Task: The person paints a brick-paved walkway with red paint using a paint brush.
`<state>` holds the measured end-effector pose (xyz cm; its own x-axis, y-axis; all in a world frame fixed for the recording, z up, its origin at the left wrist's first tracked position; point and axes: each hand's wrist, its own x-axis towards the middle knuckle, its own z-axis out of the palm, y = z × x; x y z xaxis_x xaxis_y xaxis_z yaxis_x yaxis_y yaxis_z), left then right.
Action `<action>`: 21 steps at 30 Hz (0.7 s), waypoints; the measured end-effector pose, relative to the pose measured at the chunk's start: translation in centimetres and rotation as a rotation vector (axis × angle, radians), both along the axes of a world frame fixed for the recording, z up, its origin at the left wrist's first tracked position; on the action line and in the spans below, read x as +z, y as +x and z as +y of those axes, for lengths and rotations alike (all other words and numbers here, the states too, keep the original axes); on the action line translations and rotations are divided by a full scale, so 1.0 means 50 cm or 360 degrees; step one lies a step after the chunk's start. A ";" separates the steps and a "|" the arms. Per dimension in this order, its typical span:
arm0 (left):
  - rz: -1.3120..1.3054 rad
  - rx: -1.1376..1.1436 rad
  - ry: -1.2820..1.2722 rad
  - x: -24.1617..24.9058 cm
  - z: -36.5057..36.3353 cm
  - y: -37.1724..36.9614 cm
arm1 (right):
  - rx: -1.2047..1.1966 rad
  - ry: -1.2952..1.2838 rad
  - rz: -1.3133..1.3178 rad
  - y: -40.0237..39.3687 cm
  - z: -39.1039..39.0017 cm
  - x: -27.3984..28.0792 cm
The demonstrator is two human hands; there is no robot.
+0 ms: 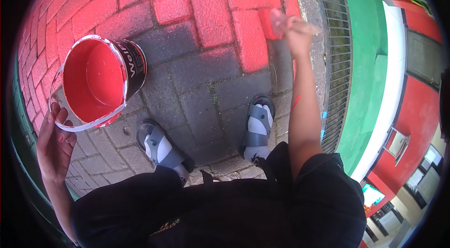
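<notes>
My left hand (55,144) is closed on the white handle of a paint bucket (136,67), whose open top tilts toward me. Red paint coats the bucket's inside, and more is smeared on its rim. On the right, my right hand (300,37) grips a paintbrush (279,22), slightly blurred, with its red bristles against a paver near the edge of the paving. Red paint covers the pavers (211,13) farther ahead. Those closer to my feet are dark grey, some with a thin red haze at the border. A red streak marks my right forearm.
My feet, in grey sandals (258,123) and white socks, stand on unpainted pavers (199,116). A metal drain grate (338,55) runs along the right, beside a green strip (365,60) and a red and white building wall (415,112). Small weeds (213,93) grow in a joint.
</notes>
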<state>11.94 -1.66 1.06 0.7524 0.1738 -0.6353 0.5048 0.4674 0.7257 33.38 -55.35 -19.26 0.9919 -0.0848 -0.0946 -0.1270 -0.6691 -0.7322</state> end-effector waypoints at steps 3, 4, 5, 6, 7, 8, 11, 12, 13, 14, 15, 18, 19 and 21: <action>0.0008 0.0012 -0.0008 -0.007 0.003 -0.004 | -0.0219 0.0730 0.0343 0.066 -0.108 -0.042; -0.0007 0.0024 -0.0007 -0.007 0.004 -0.005 | -0.0219 0.0732 0.0338 0.072 -0.132 -0.031; -0.0013 0.0029 -0.0001 -0.004 0.003 -0.005 | -0.0242 0.0615 0.0234 0.082 -0.141 -0.015; 0.0001 0.0027 -0.0001 -0.001 0.001 -0.003 | -0.0265 0.0499 0.0132 0.090 -0.141 -0.008; 0.0023 0.0021 -0.0006 0.001 0.000 -0.004 | -0.0263 0.0502 0.0138 0.089 -0.135 -0.012; 0.0032 0.0021 -0.0009 0.001 0.002 -0.006 | -0.0127 0.0219 -0.0084 0.079 -0.118 -0.012; 0.0024 0.0057 -0.0001 -0.006 0.003 -0.006 | 0.0470 -0.0361 -0.0356 0.023 -0.057 -0.065; -0.0012 0.0001 -0.0032 -0.006 0.005 -0.003 | 0.0564 -0.0355 -0.0300 -0.002 -0.023 -0.045; -0.0046 -0.0052 -0.0055 -0.004 0.008 -0.002 | 0.0662 -0.0341 -0.0242 -0.015 0.007 -0.017; -0.0041 -0.0046 -0.0048 -0.002 0.006 -0.004 | 0.0667 -0.0333 -0.0239 -0.002 0.010 0.004; -0.0003 0.0008 0.0002 0.000 0.001 -0.003 | 0.0341 0.0087 0.0006 0.013 0.000 0.026; 0.0012 0.0037 0.0012 -0.004 0.009 -0.009 | -0.0140 0.0630 0.0357 0.074 -0.101 -0.013; -0.0010 0.0014 -0.0028 -0.007 0.011 -0.011 | -0.0287 0.0760 0.0463 0.088 -0.136 -0.025; -0.0001 0.0029 -0.0014 -0.005 0.009 -0.012 | -0.0164 0.0568 0.0233 0.110 -0.153 0.005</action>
<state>11.32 -1.20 0.80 0.7497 0.1820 -0.6362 0.4955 0.4830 0.7220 38.90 -63.01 -19.03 0.9539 -0.1192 -0.2756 -0.3001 -0.3543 -0.8856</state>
